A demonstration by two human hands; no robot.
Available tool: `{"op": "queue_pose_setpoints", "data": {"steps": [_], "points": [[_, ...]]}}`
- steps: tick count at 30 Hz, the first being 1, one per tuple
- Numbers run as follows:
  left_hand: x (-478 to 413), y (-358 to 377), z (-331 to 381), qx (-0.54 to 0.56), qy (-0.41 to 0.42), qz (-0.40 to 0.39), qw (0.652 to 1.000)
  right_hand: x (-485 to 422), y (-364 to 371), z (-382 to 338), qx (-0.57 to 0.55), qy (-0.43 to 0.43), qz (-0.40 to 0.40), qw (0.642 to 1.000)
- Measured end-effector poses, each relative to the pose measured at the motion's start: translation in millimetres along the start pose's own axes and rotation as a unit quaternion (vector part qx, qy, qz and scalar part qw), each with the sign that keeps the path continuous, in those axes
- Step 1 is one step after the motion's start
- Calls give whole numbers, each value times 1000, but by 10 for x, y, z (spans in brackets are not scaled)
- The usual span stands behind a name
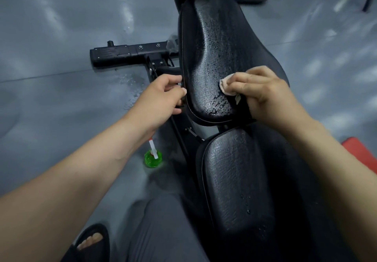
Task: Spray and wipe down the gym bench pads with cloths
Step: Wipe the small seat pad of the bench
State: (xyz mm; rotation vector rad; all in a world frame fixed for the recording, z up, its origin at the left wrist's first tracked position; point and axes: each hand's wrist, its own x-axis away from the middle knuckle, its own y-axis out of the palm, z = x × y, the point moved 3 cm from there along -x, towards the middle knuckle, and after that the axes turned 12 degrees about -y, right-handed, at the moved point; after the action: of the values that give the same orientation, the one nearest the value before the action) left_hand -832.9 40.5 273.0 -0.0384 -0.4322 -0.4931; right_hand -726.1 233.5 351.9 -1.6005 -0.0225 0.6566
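The grey floor [61, 119] takes up most of our view, with wet patches near the bench frame's black foot bar [126, 52]. On the bench, the long back pad [222, 47] runs away from us toward the top of the view. It is beaded with spray droplets over most of its surface. The seat pad [234, 180] sits nearest us, end to end with it, and carries only a few drops.

Our left grip [163, 96] is curled over the back pad's left edge, thumb on the seam, and we judge it is steadying the pad. Our right grip [263, 92] is closed on the pale cloth [226, 85] and presses it against the near right part of the same pad. The green spray bottle [153, 157] stands on the floor under our left forearm, apart from both grips.

The wet area lies ahead and to the left of the cloth, stretching up the pad's long axis. The right grip is therefore the nearer one. We judge the coming strokes should travel away from us along that length, working across toward the left edge.
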Motion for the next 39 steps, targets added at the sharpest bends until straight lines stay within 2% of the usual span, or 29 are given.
{"op": "queue_pose_setpoints", "data": {"steps": [2,4,7,11,12,16,18,20,23,24,29,31,35,37,39], "points": [[17,-11,7,3,-7,-5,1000,-94,59,-171,-4,-9,3,1000],[25,-28,14,-1,-18,-7,1000,-174,160,-414,-33,-73,-44,996],[41,-54,27,-2,-34,-9,999,-273,169,-320,-37,-115,-66,990],[82,-70,36,-8,-41,-13,999,-389,83,126,27,22,-2,999],[93,-70,41,-8,-42,-14,999,-410,96,91,34,29,4,999],[123,-76,70,-15,-40,-20,999,-411,226,-453,-30,-107,-65,992],[135,-76,72,-18,-40,-23,999,-437,232,-415,-36,-128,-73,989],[148,-73,76,-17,-43,-21,999,-503,213,-113,-12,-68,-39,997],[180,-57,75,-19,-38,-22,999,-585,157,245,32,75,13,997],[185,-46,82,-21,-35,-23,999,-589,168,218,38,86,17,995],[149,-24,73,-34,-24,-18,999,-489,245,-276,-11,-45,-22,999],[137,-22,56,-37,-22,-19,999,-510,218,-57,0,-13,-17,1000],[148,-6,71,-62,-21,-19,998,-523,114,538,38,165,47,984],[142,-6,78,-72,-23,-15,997,-567,166,402,40,156,43,986],[125,-7,71,-80,-21,-11,996,-590,250,112,22,82,19,996]]}}
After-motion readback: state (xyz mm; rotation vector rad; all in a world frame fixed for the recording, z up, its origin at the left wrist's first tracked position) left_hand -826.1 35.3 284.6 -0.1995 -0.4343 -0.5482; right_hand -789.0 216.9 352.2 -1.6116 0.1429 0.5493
